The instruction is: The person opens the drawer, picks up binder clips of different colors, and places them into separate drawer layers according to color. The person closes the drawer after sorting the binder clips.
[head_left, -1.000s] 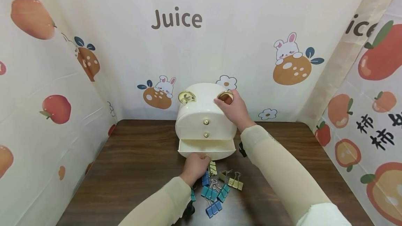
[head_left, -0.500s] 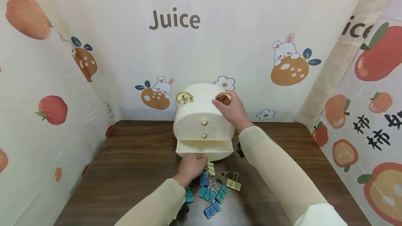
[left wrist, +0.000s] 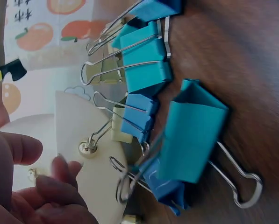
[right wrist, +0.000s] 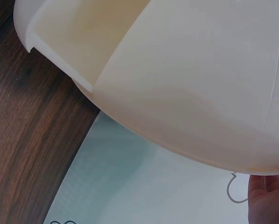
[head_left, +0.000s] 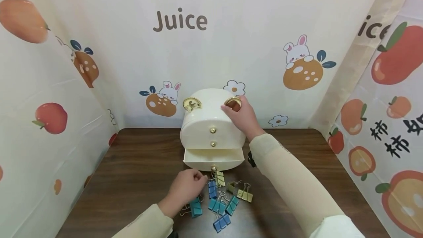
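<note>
A rounded white drawer box (head_left: 195, 133) with gold ears stands at the back of the table, its bottom drawer (head_left: 195, 164) pulled out. My right hand (head_left: 246, 118) grips the box at its right ear (head_left: 233, 103), thumb in front. In front and to the left of the drawer, my left hand (head_left: 185, 188) hovers with loosely bent fingers and holds nothing. In the left wrist view its thumb and forefinger are apart, near the drawer's gold knob (left wrist: 88, 148). A teal binder clip (left wrist: 193, 135) lies nearest below that hand.
Several more binder clips lie before the drawer, among them a blue one (head_left: 221, 223) and a yellow one (head_left: 245, 195). The dark wooden table (head_left: 132, 172) meets a fruit-print cloth backdrop (head_left: 211, 54) behind and at both sides.
My left hand has let go of the drawer knob and moved left and toward me, uncovering the knob and a teal clip. The drawer stays out; my right hand keeps its grip.
</note>
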The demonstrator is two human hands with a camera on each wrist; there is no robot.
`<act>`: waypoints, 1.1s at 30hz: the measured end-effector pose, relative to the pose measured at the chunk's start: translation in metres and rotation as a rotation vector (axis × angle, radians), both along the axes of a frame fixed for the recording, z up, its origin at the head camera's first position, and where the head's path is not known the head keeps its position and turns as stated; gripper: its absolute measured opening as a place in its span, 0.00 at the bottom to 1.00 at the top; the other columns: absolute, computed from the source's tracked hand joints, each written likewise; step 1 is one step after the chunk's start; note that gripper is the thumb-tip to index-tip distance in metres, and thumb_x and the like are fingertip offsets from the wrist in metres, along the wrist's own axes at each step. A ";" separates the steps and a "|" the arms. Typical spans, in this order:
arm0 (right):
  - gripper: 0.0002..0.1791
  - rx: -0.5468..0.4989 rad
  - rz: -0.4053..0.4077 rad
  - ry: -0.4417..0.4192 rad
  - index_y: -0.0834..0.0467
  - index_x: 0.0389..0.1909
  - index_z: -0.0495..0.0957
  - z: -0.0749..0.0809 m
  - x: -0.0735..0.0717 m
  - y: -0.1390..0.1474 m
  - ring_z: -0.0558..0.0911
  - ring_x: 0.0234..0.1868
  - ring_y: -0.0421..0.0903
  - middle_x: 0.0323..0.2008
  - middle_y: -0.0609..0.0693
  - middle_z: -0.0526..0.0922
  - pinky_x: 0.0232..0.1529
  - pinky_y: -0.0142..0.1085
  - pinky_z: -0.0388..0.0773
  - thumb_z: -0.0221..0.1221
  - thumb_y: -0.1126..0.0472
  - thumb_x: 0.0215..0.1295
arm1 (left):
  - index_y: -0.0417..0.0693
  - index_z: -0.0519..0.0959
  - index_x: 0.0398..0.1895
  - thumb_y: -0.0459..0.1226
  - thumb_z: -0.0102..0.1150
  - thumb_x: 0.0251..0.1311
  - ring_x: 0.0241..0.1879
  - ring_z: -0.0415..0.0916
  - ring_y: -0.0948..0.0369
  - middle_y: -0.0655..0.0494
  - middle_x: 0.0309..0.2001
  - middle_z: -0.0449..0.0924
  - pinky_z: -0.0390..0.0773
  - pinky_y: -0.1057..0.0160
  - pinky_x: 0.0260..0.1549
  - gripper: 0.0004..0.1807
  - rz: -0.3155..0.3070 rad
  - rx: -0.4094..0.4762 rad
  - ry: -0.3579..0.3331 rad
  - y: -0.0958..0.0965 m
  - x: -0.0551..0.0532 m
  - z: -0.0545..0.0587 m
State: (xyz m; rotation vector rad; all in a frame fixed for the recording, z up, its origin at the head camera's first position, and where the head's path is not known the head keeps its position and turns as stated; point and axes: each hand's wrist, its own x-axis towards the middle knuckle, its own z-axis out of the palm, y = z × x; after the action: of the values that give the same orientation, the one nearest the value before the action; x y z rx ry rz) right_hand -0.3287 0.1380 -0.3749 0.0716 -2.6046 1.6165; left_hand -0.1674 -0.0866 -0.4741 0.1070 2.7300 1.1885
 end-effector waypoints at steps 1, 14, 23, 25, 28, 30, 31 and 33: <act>0.37 0.000 0.000 -0.002 0.49 0.63 0.65 0.001 0.000 0.000 0.83 0.45 0.51 0.49 0.50 0.79 0.40 0.48 0.83 0.66 0.33 0.63 | 0.51 0.83 0.32 0.46 0.62 0.69 0.22 0.72 0.61 0.60 0.22 0.75 0.73 0.59 0.24 0.11 -0.009 -0.022 0.011 -0.002 0.002 0.001; 0.35 0.010 -0.009 0.016 0.51 0.62 0.66 0.003 0.000 -0.002 0.82 0.46 0.50 0.49 0.50 0.79 0.43 0.48 0.82 0.66 0.36 0.64 | 0.47 0.80 0.59 0.51 0.67 0.66 0.35 0.74 0.62 0.59 0.43 0.77 0.77 0.60 0.33 0.25 -0.264 -0.085 0.079 -0.026 0.017 0.004; 0.34 -0.011 0.010 0.028 0.51 0.60 0.66 0.003 0.002 -0.002 0.82 0.46 0.51 0.48 0.51 0.79 0.42 0.48 0.81 0.66 0.35 0.65 | 0.46 0.81 0.59 0.55 0.69 0.62 0.39 0.73 0.66 0.59 0.45 0.77 0.80 0.55 0.40 0.30 -0.360 -0.357 0.220 -0.027 0.029 -0.017; 0.34 -0.017 0.013 0.027 0.51 0.60 0.67 0.002 0.002 -0.002 0.82 0.46 0.51 0.48 0.51 0.79 0.42 0.48 0.82 0.66 0.35 0.64 | 0.45 0.82 0.58 0.56 0.69 0.60 0.36 0.70 0.66 0.60 0.43 0.76 0.79 0.56 0.37 0.30 -0.370 -0.398 0.248 -0.027 0.031 -0.019; 0.35 -0.015 0.013 0.026 0.51 0.60 0.66 0.002 0.003 -0.002 0.82 0.46 0.51 0.49 0.51 0.79 0.42 0.47 0.82 0.66 0.35 0.64 | 0.45 0.82 0.58 0.57 0.69 0.60 0.33 0.67 0.66 0.61 0.41 0.75 0.77 0.58 0.33 0.31 -0.382 -0.446 0.268 -0.027 0.033 -0.021; 0.35 -0.013 0.009 0.024 0.51 0.60 0.66 0.001 0.003 -0.001 0.82 0.46 0.51 0.49 0.52 0.79 0.42 0.47 0.82 0.66 0.35 0.64 | 0.45 0.82 0.58 0.56 0.69 0.60 0.31 0.66 0.66 0.60 0.40 0.75 0.75 0.59 0.31 0.31 -0.395 -0.470 0.276 -0.027 0.034 -0.023; 0.35 -0.012 0.007 0.025 0.51 0.60 0.66 0.001 0.003 -0.001 0.82 0.46 0.51 0.49 0.51 0.79 0.42 0.47 0.82 0.66 0.35 0.64 | 0.45 0.82 0.58 0.56 0.69 0.60 0.30 0.65 0.66 0.60 0.40 0.75 0.75 0.60 0.31 0.31 -0.401 -0.480 0.278 -0.027 0.035 -0.025; 0.35 -0.008 0.005 0.025 0.51 0.60 0.66 0.001 0.003 -0.001 0.82 0.46 0.50 0.49 0.51 0.79 0.43 0.47 0.81 0.66 0.35 0.64 | 0.45 0.81 0.58 0.56 0.69 0.60 0.30 0.64 0.66 0.60 0.40 0.75 0.73 0.61 0.30 0.31 -0.410 -0.493 0.274 -0.027 0.036 -0.027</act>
State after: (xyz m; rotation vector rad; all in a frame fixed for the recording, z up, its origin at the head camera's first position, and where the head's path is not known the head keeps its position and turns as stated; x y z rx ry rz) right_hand -0.3259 0.1368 -0.3738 0.0975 -2.5813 1.6162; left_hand -0.1318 -0.1131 -0.5014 0.7674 2.9318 0.4039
